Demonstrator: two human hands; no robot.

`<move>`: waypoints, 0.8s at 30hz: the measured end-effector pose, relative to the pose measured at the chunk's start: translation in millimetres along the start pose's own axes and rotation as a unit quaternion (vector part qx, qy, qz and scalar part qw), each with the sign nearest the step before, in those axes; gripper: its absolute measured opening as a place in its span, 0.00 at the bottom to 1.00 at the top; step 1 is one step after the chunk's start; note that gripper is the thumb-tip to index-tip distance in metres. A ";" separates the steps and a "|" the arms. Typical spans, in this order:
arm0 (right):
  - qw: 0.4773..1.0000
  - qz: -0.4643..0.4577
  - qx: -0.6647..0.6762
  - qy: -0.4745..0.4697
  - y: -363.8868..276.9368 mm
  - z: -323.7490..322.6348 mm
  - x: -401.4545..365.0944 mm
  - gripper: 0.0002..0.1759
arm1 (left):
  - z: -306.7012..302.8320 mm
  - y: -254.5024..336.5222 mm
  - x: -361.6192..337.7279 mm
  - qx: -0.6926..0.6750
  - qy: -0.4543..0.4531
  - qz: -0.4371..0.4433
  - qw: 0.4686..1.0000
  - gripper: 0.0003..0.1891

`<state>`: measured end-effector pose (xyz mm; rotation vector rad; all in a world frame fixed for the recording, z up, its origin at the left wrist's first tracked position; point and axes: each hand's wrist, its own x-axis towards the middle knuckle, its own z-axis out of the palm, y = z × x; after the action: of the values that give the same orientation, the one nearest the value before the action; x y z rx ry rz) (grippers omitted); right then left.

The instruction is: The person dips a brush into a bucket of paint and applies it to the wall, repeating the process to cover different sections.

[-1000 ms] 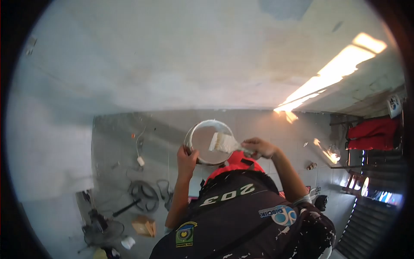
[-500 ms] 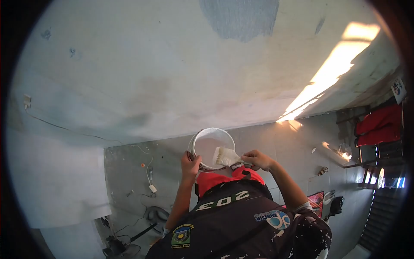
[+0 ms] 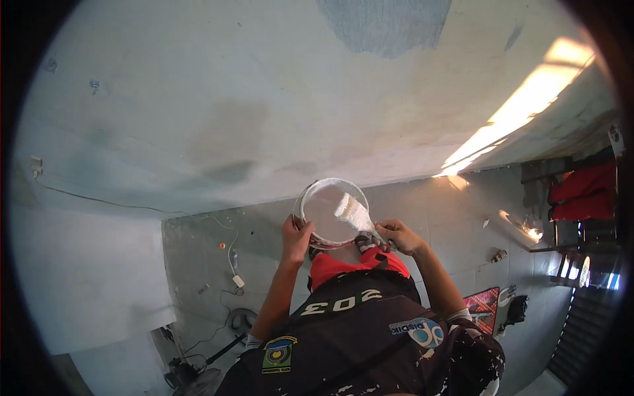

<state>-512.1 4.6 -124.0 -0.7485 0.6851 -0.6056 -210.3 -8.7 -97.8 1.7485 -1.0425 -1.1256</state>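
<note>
The left hand (image 3: 298, 239) is closed on the near-left part of the rim of a round white bucket (image 3: 333, 180), thumb and fingers gripping its edge. The right hand (image 3: 400, 237) pinches the handle of a broad brush (image 3: 357, 215), its fingers drawn in narrow around it.

The brush lies ahead of the right hand and to its left. Its long axis slants from the handle, at the near right, to the pale-coated bristles, at the far left, so that it crosses the bucket's right side and the bristle end sits over the opening. The right hand is the nearer of the two to the bristles; whether the brush touches the rim cannot be told.

The bucket is between the hands, in front of the red trousers (image 3: 330, 264), seen against the far edge of the floor (image 3: 456, 231), where that meets the wall (image 3: 290, 86). A shod foot (image 3: 364, 243) shows just beside the bucket's near-right side. Toward the floor's left edge, well apart from both hands, lie a cable and its white block (image 3: 238, 281).
</note>
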 end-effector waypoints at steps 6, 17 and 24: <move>0.996 -0.062 0.038 0.053 -24.2 5.2 1.1 0.16 | 4.9 7.8 2.0 -0.025 -0.011 -0.004 1.000 0.10; 0.877 -0.344 -0.080 0.327 -190.3 7.2 10.7 0.09 | 3.9 14.9 -5.9 -0.018 0.002 -0.019 1.000 0.12; 0.873 -0.326 -0.025 0.361 -124.9 -63.4 70.8 0.08 | -3.8 -7.8 -5.1 -0.032 0.026 -0.021 0.999 0.11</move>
<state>-545.2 -144.0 -85.9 -0.7979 1.1428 -1.5431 -206.4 -0.6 -102.3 1.7462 -0.9337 -1.1217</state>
